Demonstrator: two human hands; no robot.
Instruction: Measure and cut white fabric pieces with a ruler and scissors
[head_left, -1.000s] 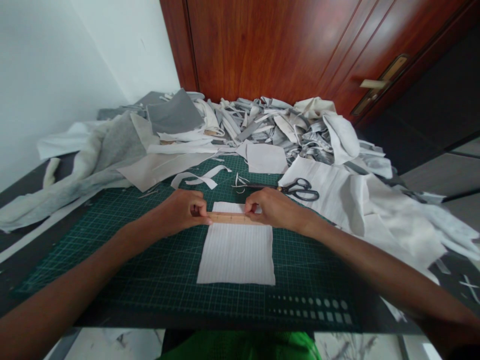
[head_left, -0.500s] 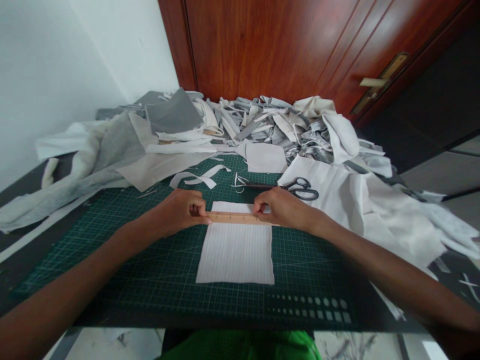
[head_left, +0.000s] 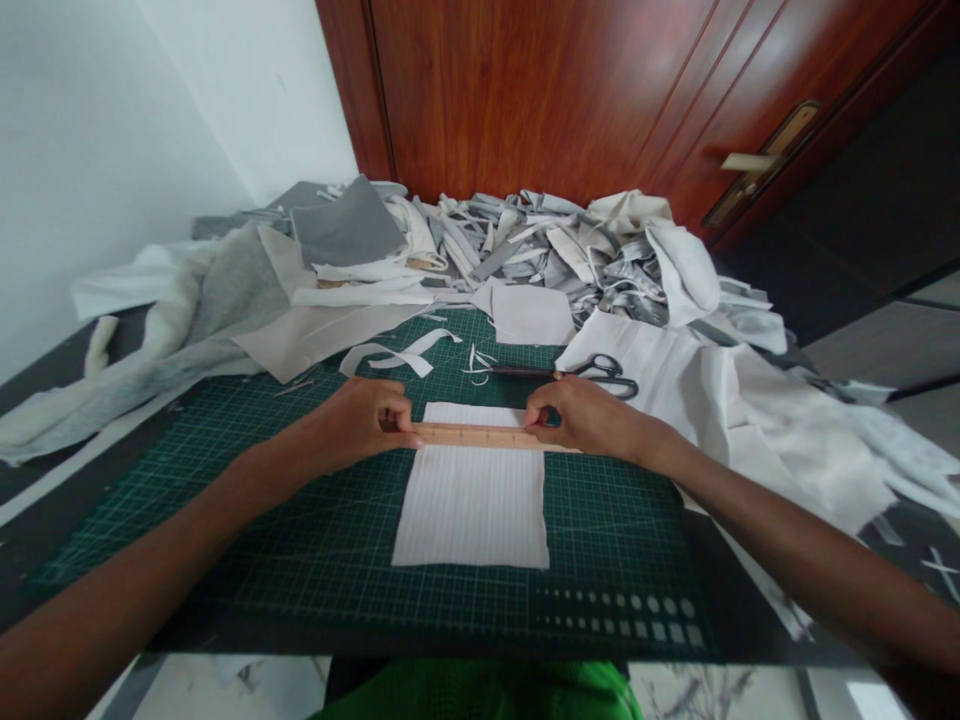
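A tan, wood-coloured ruler (head_left: 469, 435) with marks along it lies across the upper part of a white ribbed fabric piece (head_left: 472, 510). My left hand (head_left: 375, 415) pinches the ruler's left end at the fabric's left edge. Farther along, near the fabric's right edge, my right hand (head_left: 574, 415) has thumb and finger closed on the ruler, and its palm hides part of the right end. Beneath the fabric is a green gridded cutting mat (head_left: 315, 545). Just behind my right hand rest scissors (head_left: 619, 385) with black handles, their blades pointing left.
Thin white strips (head_left: 401, 358) lie on the mat behind my left hand. A heap of grey and white scraps (head_left: 525, 245) stands against the wooden door (head_left: 540, 90). Larger fabric sheets lie left and, as pale ribbed cloth (head_left: 757, 410), right.
My right hand has slid a little to the right along the ruler, uncovering more of it. My left hand and the white fabric have stayed put.
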